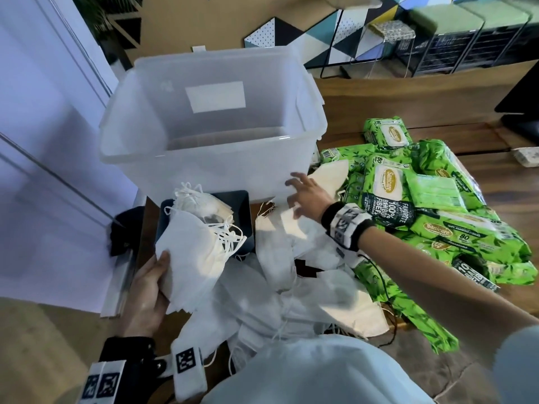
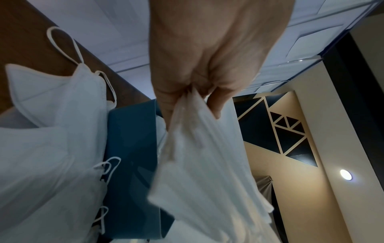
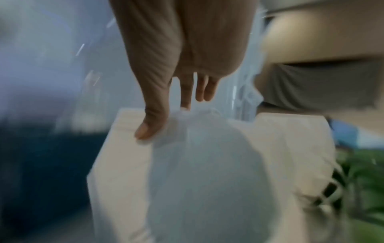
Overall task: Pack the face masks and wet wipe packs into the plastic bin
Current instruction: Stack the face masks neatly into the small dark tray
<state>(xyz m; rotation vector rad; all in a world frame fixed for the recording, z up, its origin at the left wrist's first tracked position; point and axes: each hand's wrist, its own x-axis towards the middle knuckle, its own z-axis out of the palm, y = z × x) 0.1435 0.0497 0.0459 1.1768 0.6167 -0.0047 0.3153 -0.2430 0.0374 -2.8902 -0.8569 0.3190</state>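
Note:
A clear plastic bin (image 1: 204,150) stands at the back of the wooden table, with nothing showing inside. My left hand (image 1: 157,275) grips a stack of white face masks (image 1: 192,252) by its lower edge, in front of the bin; the left wrist view shows thumb and fingers pinching the mask stack (image 2: 207,164). More loose masks (image 1: 291,258) are heaped in the middle. My right hand (image 1: 303,196) hovers with spread fingers over a mask by the bin's front right corner. In the blurred right wrist view its thumb touches a white mask (image 3: 207,164). Several green wet wipe packs (image 1: 423,205) lie at the right.
A dark blue tray (image 1: 237,211) sits under the held stack, just in front of the bin. A black object (image 1: 122,231) lies at the table's left edge by the white wall. A thin black cable (image 1: 379,275) runs over the packs. A dark screen (image 1: 522,106) stands far right.

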